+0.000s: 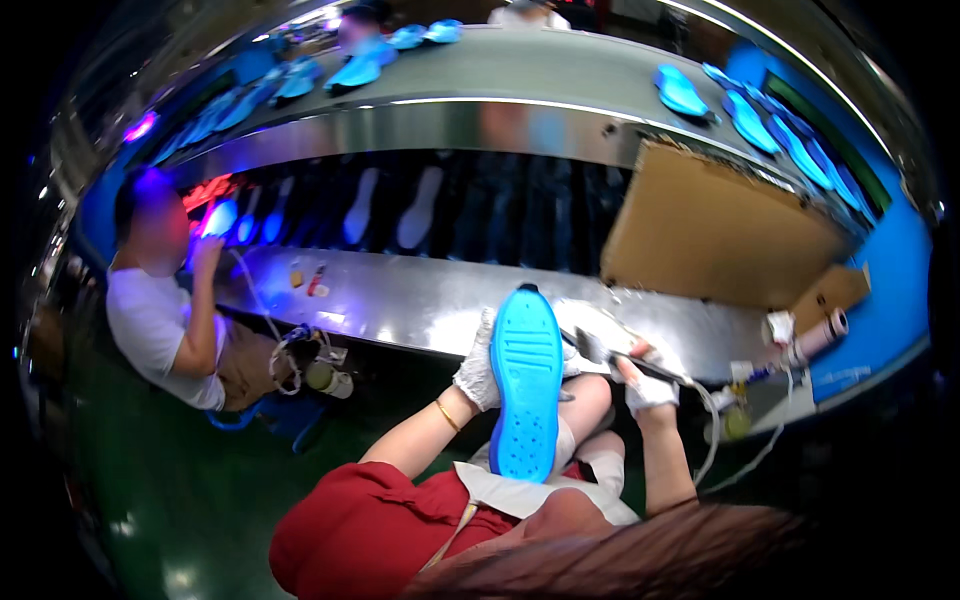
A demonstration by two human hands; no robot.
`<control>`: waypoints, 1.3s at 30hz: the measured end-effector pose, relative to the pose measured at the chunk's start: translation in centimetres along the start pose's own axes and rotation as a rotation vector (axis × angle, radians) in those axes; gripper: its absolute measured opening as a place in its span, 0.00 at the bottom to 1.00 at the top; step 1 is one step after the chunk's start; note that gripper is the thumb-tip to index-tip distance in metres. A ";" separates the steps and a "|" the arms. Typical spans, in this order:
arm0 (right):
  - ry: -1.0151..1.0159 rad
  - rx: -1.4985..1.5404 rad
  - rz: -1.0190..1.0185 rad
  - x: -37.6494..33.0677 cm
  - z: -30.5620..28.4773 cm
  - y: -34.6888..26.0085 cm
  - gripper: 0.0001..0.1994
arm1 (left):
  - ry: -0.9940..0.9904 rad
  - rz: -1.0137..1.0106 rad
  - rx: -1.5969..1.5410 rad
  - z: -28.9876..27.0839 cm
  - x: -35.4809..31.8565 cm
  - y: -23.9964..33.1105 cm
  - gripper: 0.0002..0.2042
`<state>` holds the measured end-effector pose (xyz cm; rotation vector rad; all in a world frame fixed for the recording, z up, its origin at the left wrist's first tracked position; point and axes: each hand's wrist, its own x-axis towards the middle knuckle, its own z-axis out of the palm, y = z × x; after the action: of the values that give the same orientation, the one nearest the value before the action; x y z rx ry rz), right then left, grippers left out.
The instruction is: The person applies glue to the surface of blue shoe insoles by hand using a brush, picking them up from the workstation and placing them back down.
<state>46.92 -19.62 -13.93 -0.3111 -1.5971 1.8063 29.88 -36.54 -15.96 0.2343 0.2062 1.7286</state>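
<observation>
My left hand [479,368], in a white glove, grips the side of a bright blue shoe sole [526,390] held upright over my lap. Its grooved and dotted face is turned towards me, and a small black tip shows at its top end. To the right of the sole, my gloved right hand [648,382], fingertips bare, is closed around a brush [594,346]. The dark brush head points at the sole's upper right edge; whether they touch I cannot tell. A pale hose [708,420] runs down from near that hand.
A steel ledge [400,300] lies ahead, below a slotted dark rack [500,210] and a conveyor belt [540,65] carrying several blue soles [683,92]. Cardboard [710,230] leans at right, near a pinkish roll [822,335]. A co-worker [160,300] sits at left beside a white container [335,382].
</observation>
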 end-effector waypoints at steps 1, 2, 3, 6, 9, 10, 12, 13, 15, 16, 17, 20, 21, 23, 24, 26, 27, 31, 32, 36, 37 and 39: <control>0.010 -0.015 0.036 0.1 1.7 -0.8 0.09 | -0.020 0.001 0.026 0.2 0.0 -0.4 0.46; -0.024 -0.125 0.083 0.5 1.8 -0.4 0.08 | -0.049 -0.006 0.052 0.5 0.3 -0.8 0.44; -0.043 -0.148 0.035 0.9 3.3 -0.9 0.07 | 0.012 0.039 0.015 -0.5 0.6 -0.9 0.43; 0.001 -0.268 -0.085 2.3 4.6 -2.2 0.08 | -0.018 0.180 0.068 2.5 1.5 -2.0 0.41; 0.063 -0.383 -0.273 3.5 4.2 -1.7 0.09 | -0.101 0.186 0.003 2.4 2.3 -3.1 0.39; 0.094 -0.393 -0.240 3.5 4.6 -1.8 0.09 | -0.094 0.178 0.029 1.9 2.6 -3.5 0.38; 0.093 -0.419 -0.335 3.3 5.7 -2.8 0.09 | -0.013 0.278 0.352 1.4 3.2 -3.9 0.37; 0.092 -0.451 -0.423 3.0 6.0 -2.9 0.09 | 0.017 0.330 0.320 1.0 3.9 -4.4 0.37; 0.001 -0.429 -0.450 2.9 5.9 -1.1 0.11 | -0.001 0.370 0.169 0.6 4.6 -5.3 0.37; -0.069 -0.334 -0.323 2.1 6.2 -2.0 0.11 | 0.011 0.323 0.216 0.5 4.4 -4.9 0.39; -0.139 -0.238 -0.196 1.3 6.3 -2.8 0.11 | 0.022 0.276 0.262 0.5 4.1 -4.5 0.41; -0.089 -0.179 -0.196 1.1 5.2 -2.4 0.11 | 0.118 0.248 0.164 0.1 3.1 -4.0 0.43; -0.043 -0.278 -0.306 1.2 5.1 -2.0 0.11 | 0.135 0.255 0.163 0.1 2.9 -3.8 0.43; -0.089 -0.322 -0.267 0.9 5.7 -2.5 0.10 | 0.129 0.207 0.189 -0.3 2.9 -3.2 0.44; -0.132 -0.285 -0.238 0.5 5.8 -2.0 0.10 | 0.121 0.164 0.214 -0.3 3.0 -3.1 0.44; -0.230 -0.437 -0.344 -0.2 6.2 -2.0 0.10 | 0.166 0.223 0.256 0.6 2.7 -2.9 0.45; -0.201 -0.614 -0.514 -0.1 6.3 -2.0 0.11 | 0.178 0.237 0.283 0.6 2.5 -2.7 0.45; -0.159 -0.169 -0.060 -1.1 5.8 -1.1 0.11 | 0.209 0.214 0.312 0.9 2.1 -1.9 0.44; -0.163 -0.303 -0.216 -1.3 5.9 -0.9 0.11 | 0.203 0.197 0.271 1.0 2.1 -1.8 0.44; -0.275 -0.436 -0.332 -2.8 6.1 -1.6 0.10 | 0.232 0.152 0.285 0.7 1.8 -1.6 0.40; -0.271 -0.396 -0.319 -3.2 5.5 -1.2 0.10 | 0.237 0.152 0.284 0.7 1.5 -1.7 0.40; -0.236 -0.267 0.007 -4.1 3.8 -1.1 0.08 | 0.158 0.012 0.234 0.5 0.2 -2.4 0.41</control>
<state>48.02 -25.18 -13.13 -0.2304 -2.0100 1.6841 32.29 -35.96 -16.17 0.2702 0.5253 1.7352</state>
